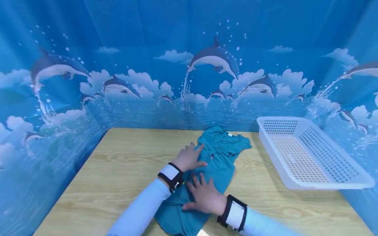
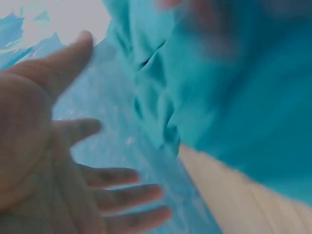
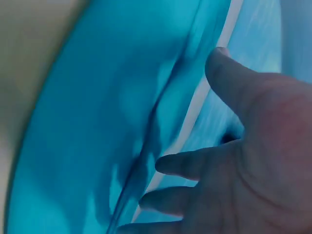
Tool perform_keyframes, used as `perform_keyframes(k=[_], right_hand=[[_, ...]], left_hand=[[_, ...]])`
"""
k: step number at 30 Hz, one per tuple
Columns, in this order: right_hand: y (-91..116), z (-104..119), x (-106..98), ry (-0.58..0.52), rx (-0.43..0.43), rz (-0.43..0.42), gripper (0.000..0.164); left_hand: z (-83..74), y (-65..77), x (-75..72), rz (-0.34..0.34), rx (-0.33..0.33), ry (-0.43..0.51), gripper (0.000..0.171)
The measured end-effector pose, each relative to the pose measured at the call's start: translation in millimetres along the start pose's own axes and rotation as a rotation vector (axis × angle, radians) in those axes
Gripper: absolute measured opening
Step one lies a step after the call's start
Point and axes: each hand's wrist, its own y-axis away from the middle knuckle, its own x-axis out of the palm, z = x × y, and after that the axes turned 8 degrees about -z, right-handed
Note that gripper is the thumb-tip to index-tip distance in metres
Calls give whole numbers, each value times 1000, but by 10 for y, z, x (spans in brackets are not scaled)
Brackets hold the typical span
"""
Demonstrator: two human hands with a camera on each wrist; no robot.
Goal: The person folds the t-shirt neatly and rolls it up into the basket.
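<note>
A teal short-sleeved dress (image 1: 220, 167) lies lengthwise on the table, its neck end with a white label at the far side and its lower end near me. Wrinkles gather below the neckline. My left hand (image 1: 190, 158) is at the dress's left edge, fingers spread. Nearer to me, my right hand (image 1: 205, 196) is over the lower part, fingers also spread. Both wrist views show straight fingers with nothing held: the left palm (image 2: 29, 146) beside the teal cloth (image 2: 253, 107), the right palm (image 3: 273, 156) beside a long crease. Whether either hand presses the cloth, I cannot tell.
A white perforated plastic basket (image 1: 273, 160) stands at the right of the wooden table (image 1: 103, 170), with no contents visible inside. A blue curtain (image 1: 133, 39) printed with dolphins and clouds hangs behind the table and along both sides.
</note>
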Motion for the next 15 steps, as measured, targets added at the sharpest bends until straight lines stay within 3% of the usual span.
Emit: perform_keyframes(k=[4, 7, 12, 15], right_hand=[[67, 292, 145, -2, -80, 58, 84], [72, 393, 222, 41, -95, 64, 82], [98, 432, 272, 87, -126, 19, 77], [119, 439, 271, 66, -130, -20, 84]], left_hand=[[-159, -289, 147, 19, 109, -49, 87], [-247, -468, 288, 43, 147, -85, 88], [-324, -622, 505, 115, 106, -22, 88], [-357, -648, 574, 133, 66, -17, 88]])
